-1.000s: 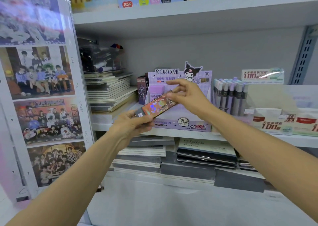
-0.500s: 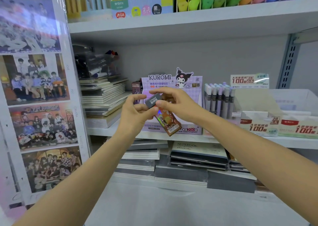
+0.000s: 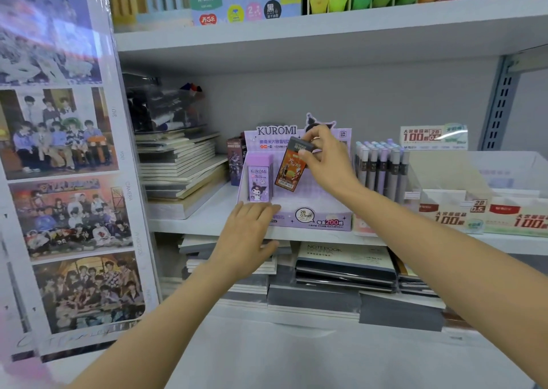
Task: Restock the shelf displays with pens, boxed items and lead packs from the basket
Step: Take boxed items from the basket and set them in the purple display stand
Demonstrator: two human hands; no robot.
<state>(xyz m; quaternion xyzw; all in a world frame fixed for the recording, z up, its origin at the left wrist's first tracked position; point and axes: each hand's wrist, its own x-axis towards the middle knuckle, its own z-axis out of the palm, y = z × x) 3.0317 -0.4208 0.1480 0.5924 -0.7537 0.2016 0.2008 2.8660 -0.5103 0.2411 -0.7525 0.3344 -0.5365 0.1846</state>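
1. The right hand (image 3: 326, 160) pinches the dark top end of an orange lead pack (image 3: 288, 169) between thumb and curled fingers. It holds the pack upright with a slight tilt.
2. The orange lead pack is inside the purple Kuromi display box (image 3: 314, 221), in front of its printed back card. It is just beside the purple lead packs (image 3: 259, 181) standing at the box's left side. Its lower end may be touching the box floor, but the angle makes that hard to tell.
3. The left hand (image 3: 246, 237) lies flat and palm down, with its fingers straight and close together. The fingertips are at the front left lip of the display box, over the shelf edge.
4. The display box stands on the middle shelf (image 3: 207, 215). A small dark box (image 3: 235, 159) stands just beside its left wall, and a row of upright grey and lilac pens (image 3: 382, 166) stands just to its right.
5. Farther right are white lead trays (image 3: 474, 213) marked "100". To the left sits a slanting stack of notebooks (image 3: 181, 166).
6. Below the shelf, more notebooks (image 3: 344, 265) lie in flat piles.
7. A panel of group photos (image 3: 59, 133) under glossy film fills the left edge.
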